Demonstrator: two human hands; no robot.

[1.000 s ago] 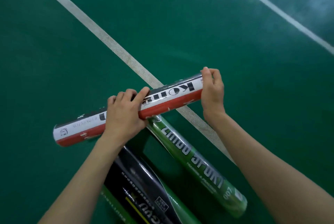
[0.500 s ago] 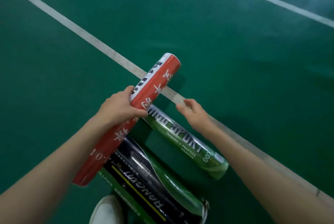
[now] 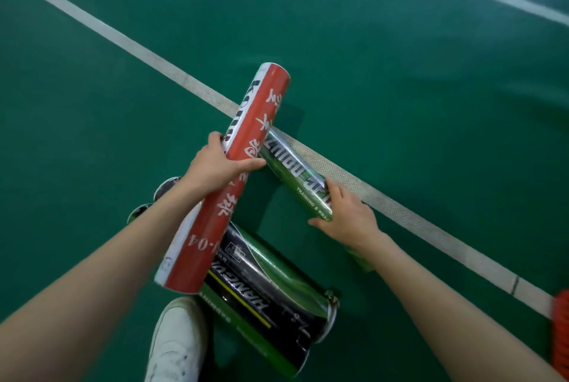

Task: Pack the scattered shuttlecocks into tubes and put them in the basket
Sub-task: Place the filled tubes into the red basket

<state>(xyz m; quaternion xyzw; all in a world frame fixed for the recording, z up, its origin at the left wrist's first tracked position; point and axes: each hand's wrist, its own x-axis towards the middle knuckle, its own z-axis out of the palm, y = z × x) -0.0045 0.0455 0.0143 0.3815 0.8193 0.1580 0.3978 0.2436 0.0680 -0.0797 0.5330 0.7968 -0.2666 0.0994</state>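
Note:
My left hand [image 3: 215, 166] grips a long red and white shuttlecock tube [image 3: 234, 178] around its middle, held above the floor and pointing away from me. A green tube [image 3: 292, 172] lies on the court floor beside the white line. My right hand [image 3: 348, 215] closes over the near part of this green tube, thumb on the near side and fingers over the top. A black and green tube [image 3: 261, 292] lies on the floor close to me, with another green tube partly hidden under it. No loose shuttlecocks show.
The floor is a green court [image 3: 400, 89] crossed by a white line [image 3: 123, 39]. A white shoe [image 3: 175, 341] stands at the bottom centre. An orange object [image 3: 562, 329] shows at the right edge. Two round tube ends [image 3: 166, 189] peek out behind my left forearm.
My left hand swung the red tube from crosswise to pointing away. My right hand let go of its end, dropped to the green tube and now grasps it.

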